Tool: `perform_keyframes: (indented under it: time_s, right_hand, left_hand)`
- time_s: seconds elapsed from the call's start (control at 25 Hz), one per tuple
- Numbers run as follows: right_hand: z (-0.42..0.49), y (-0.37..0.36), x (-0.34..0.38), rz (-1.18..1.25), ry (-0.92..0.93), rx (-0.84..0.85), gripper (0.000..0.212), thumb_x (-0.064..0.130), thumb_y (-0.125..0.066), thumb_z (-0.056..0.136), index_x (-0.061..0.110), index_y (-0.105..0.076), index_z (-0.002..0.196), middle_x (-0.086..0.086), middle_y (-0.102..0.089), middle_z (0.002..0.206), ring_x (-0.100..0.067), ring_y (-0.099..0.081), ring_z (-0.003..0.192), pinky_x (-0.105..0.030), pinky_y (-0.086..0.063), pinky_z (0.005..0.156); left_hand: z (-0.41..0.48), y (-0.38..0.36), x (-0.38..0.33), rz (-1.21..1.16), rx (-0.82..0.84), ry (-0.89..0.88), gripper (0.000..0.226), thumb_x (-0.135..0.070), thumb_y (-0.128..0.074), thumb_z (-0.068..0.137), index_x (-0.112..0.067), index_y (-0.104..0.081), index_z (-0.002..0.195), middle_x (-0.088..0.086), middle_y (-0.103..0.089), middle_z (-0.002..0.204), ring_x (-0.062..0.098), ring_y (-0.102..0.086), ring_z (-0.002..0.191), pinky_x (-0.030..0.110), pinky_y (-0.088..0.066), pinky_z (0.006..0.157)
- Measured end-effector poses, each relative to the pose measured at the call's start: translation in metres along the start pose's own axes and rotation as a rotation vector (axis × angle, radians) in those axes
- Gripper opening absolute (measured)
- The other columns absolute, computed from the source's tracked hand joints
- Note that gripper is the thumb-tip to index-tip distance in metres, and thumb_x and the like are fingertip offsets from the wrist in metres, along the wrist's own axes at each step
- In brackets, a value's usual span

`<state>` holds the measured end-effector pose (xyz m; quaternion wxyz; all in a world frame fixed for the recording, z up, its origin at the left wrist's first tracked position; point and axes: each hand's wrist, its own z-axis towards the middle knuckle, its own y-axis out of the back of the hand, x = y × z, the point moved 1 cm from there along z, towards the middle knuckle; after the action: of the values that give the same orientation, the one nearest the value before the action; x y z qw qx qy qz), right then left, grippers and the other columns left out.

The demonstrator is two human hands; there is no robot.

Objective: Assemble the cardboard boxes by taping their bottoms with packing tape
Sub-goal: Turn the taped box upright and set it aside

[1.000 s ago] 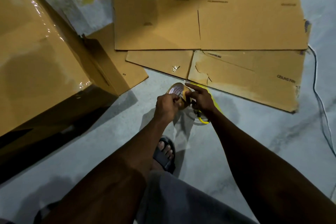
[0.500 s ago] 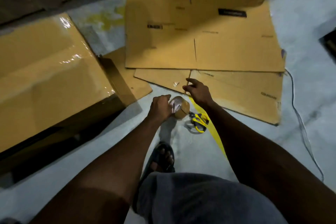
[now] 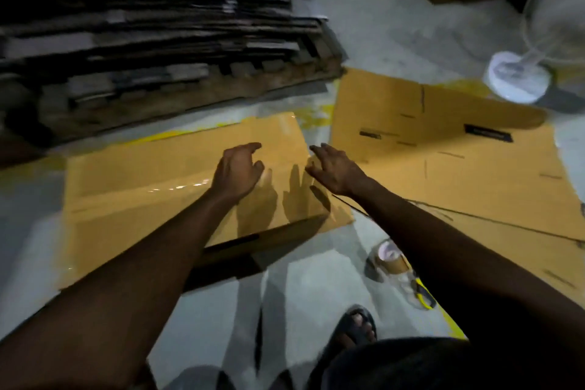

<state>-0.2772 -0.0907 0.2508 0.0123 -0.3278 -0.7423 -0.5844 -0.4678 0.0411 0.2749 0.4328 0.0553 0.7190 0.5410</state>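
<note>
An assembled cardboard box (image 3: 152, 196) lies on the floor at centre left, its upturned face crossed by shiny clear tape. My left hand (image 3: 237, 169) hovers over that face with fingers spread and empty. My right hand (image 3: 332, 168) is at the box's right edge, also spread and empty; I cannot tell whether it touches the cardboard. The roll of packing tape (image 3: 391, 258) rests on the floor below my right forearm, beside yellow-handled scissors (image 3: 422, 294).
Flattened cardboard sheets (image 3: 459, 161) cover the floor to the right. A tall stack of folded cartons (image 3: 152, 41) fills the upper left. A white pedestal fan (image 3: 519, 79) stands at the upper right. My sandalled foot (image 3: 356, 324) is near the bottom.
My left hand has let go of the tape roll, which now lies on the floor. Both hands have moved up to the taped box, and the view has swung upward and left.
</note>
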Motion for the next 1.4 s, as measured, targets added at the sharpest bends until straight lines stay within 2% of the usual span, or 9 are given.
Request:
perform_keyframes:
  time_s: [0.16, 0.28, 0.48, 0.6, 0.88, 1.0, 1.12, 1.2, 1.4]
  right_hand:
    - [0.057, -0.046, 0.05, -0.222, -0.063, 0.027, 0.07, 0.062, -0.029, 0.095, 0.02, -0.026, 0.152, -0.02, -0.02, 0.158, -0.048, -0.029, 0.137, -0.056, -0.033, 0.107]
    - [0.072, -0.071, 0.066, -0.13, -0.245, -0.108, 0.062, 0.053, -0.044, 0.095, 0.02, -0.03, 0.146, -0.023, -0.024, 0.153, -0.051, -0.033, 0.131, -0.058, -0.032, 0.108]
    - [0.089, -0.07, 0.063, 0.153, -0.605, -0.274, 0.091, 0.064, -0.059, 0.079, 0.021, -0.02, 0.148, -0.024, -0.037, 0.142, -0.048, -0.04, 0.125, -0.056, -0.035, 0.101]
    - [0.086, -0.067, 0.08, 0.218, -0.681, -0.287, 0.096, 0.067, -0.059, 0.073, 0.02, -0.023, 0.149, -0.02, -0.037, 0.143, -0.045, -0.038, 0.128, -0.056, -0.033, 0.102]
    - [0.042, -0.003, 0.142, 0.573, -0.524, -0.564, 0.071, 0.058, -0.053, 0.082, 0.02, -0.037, 0.14, -0.013, -0.042, 0.14, -0.039, -0.039, 0.129, -0.054, -0.032, 0.105]
    - [0.007, 0.009, 0.139, 0.867, -0.428, -0.654, 0.049, 0.048, -0.042, 0.085, 0.014, -0.048, 0.121, -0.014, -0.055, 0.119, -0.037, -0.052, 0.111, -0.043, -0.043, 0.087]
    - [-0.022, 0.008, 0.12, 1.209, -0.515, -0.471, 0.043, 0.052, -0.036, 0.091, 0.017, -0.054, 0.106, -0.013, -0.058, 0.109, -0.03, -0.056, 0.091, -0.036, -0.041, 0.067]
    - [-0.034, 0.004, 0.109, 1.277, -0.537, -0.231, 0.056, 0.066, -0.031, 0.088, 0.02, -0.051, 0.112, -0.011, -0.054, 0.109, -0.026, -0.052, 0.086, -0.034, -0.04, 0.066]
    - [-0.024, -0.042, 0.063, 0.52, -0.659, 0.052, 0.06, 0.055, -0.044, 0.095, 0.016, -0.038, 0.141, -0.019, -0.052, 0.129, -0.042, -0.055, 0.109, -0.052, -0.049, 0.091]
  left_hand:
    - [-0.005, 0.068, 0.123, 0.148, -0.095, 0.318, 0.054, -0.028, -0.06, 0.089, -0.017, -0.047, 0.14, 0.015, -0.048, 0.141, 0.038, -0.049, 0.122, 0.047, -0.042, 0.101]
    - [-0.032, 0.107, 0.217, 0.237, -0.112, 0.669, 0.057, -0.036, -0.057, 0.089, -0.018, -0.041, 0.141, 0.021, -0.038, 0.141, 0.045, -0.041, 0.123, 0.053, -0.038, 0.098]
    - [-0.056, 0.105, 0.294, -0.153, -0.111, 0.989, 0.092, -0.04, -0.066, 0.085, -0.014, -0.01, 0.152, 0.026, -0.031, 0.146, 0.047, -0.041, 0.125, 0.05, -0.044, 0.098]
    - [-0.063, 0.113, 0.299, -0.255, -0.236, 1.115, 0.085, -0.049, -0.064, 0.079, -0.015, -0.024, 0.146, 0.021, -0.033, 0.141, 0.046, -0.039, 0.123, 0.055, -0.044, 0.096]
    - [-0.098, 0.225, 0.246, -0.647, -0.706, 0.866, 0.056, -0.037, -0.056, 0.076, -0.014, -0.048, 0.126, 0.009, -0.057, 0.117, 0.03, -0.055, 0.102, 0.043, -0.047, 0.086]
    - [-0.119, 0.273, 0.215, -0.836, -0.878, 0.796, 0.031, -0.034, -0.046, 0.089, -0.017, -0.05, 0.114, 0.009, -0.055, 0.116, 0.027, -0.053, 0.1, 0.039, -0.046, 0.08]
    - [-0.146, 0.288, 0.192, -1.162, -0.653, 0.792, 0.049, -0.056, -0.03, 0.095, -0.022, -0.061, 0.112, 0.008, -0.061, 0.114, 0.023, -0.055, 0.092, 0.031, -0.044, 0.072]
    - [-0.16, 0.272, 0.192, -1.137, -0.444, 0.853, 0.058, -0.062, -0.027, 0.094, -0.02, -0.062, 0.114, 0.008, -0.061, 0.11, 0.028, -0.054, 0.102, 0.036, -0.043, 0.085]
    - [-0.184, 0.171, 0.251, -0.613, -0.121, 1.124, 0.061, -0.053, -0.036, 0.098, -0.009, -0.044, 0.14, 0.018, -0.041, 0.145, 0.038, -0.041, 0.129, 0.044, -0.036, 0.096]
